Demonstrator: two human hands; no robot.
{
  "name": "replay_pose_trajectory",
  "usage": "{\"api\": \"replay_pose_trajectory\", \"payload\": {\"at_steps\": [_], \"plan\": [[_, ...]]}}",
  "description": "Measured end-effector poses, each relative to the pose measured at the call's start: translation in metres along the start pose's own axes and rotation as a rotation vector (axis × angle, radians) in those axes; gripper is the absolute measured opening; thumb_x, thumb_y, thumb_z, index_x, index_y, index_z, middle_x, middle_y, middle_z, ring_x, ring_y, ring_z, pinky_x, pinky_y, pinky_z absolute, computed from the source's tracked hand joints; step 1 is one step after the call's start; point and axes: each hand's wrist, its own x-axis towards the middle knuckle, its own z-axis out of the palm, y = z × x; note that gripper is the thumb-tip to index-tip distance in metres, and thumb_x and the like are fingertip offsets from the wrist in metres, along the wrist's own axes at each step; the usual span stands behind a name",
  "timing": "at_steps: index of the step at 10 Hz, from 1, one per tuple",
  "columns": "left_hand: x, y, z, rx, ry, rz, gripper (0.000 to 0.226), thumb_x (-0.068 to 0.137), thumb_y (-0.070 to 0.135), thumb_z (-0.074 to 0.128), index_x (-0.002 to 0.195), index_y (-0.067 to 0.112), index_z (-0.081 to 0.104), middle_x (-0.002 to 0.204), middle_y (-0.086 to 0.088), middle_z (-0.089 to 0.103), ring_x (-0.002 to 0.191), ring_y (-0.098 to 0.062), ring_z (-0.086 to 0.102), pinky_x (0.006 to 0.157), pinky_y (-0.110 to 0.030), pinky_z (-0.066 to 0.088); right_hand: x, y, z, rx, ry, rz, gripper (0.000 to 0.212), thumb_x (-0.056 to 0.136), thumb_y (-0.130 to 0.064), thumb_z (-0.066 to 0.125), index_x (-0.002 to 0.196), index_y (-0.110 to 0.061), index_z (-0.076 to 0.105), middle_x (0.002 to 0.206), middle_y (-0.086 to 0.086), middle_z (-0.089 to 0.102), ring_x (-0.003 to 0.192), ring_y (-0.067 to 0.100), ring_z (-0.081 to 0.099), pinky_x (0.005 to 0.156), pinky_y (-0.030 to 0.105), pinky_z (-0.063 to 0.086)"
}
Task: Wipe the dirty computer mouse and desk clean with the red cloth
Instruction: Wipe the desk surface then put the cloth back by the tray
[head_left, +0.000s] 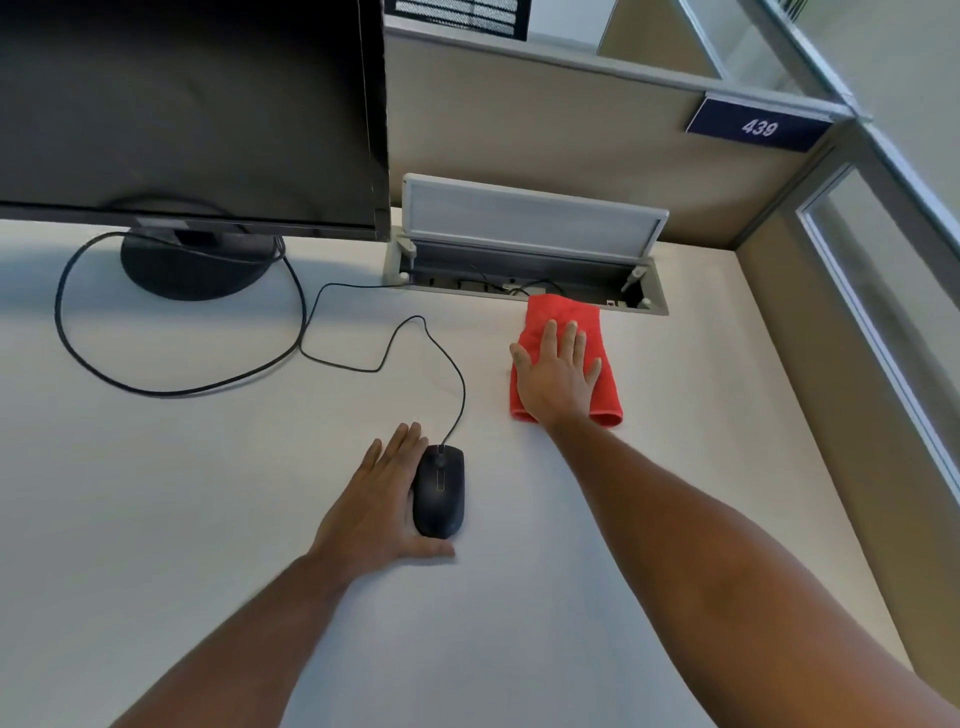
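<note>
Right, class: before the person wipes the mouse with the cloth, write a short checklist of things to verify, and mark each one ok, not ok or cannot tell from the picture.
1. Right hand has the red cloth: ok, palm flat on it, fingers spread.
2. Left hand steadies the mouse: ok, it rests against the mouse's left side.
3. Mouse top uncovered for wiping: ok.
4. Mouse cable clear of the cloth: ok, it runs off to the left.
5. Cloth clear of the open cable box: not ok, its far edge reaches the rim.
6. Dirt on the mouse or desk: cannot tell.
</note>
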Motion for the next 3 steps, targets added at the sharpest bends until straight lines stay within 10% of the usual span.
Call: {"api": "replay_pose_trajectory", "payload": {"at_steps": [3], "plan": [[-0.002, -0.002, -0.012, -0.186, 0.005, -0.010, 0.142, 0.067, 0.088, 0.069, 0.166, 0.019, -0.007, 0.174, 0.007, -0.012, 0.156, -0.003, -0.022, 0.130, -0.039, -0.007, -0.026, -0.001, -0.022, -0.022, 0.055, -0.094, 0.078, 0.101, -0.069, 0.015, 0.163, -0.023, 0.007, 0.172, 0.004, -0.005, 0.157, 0.028, -0.008, 0.124, 0.055, -0.003]]}}
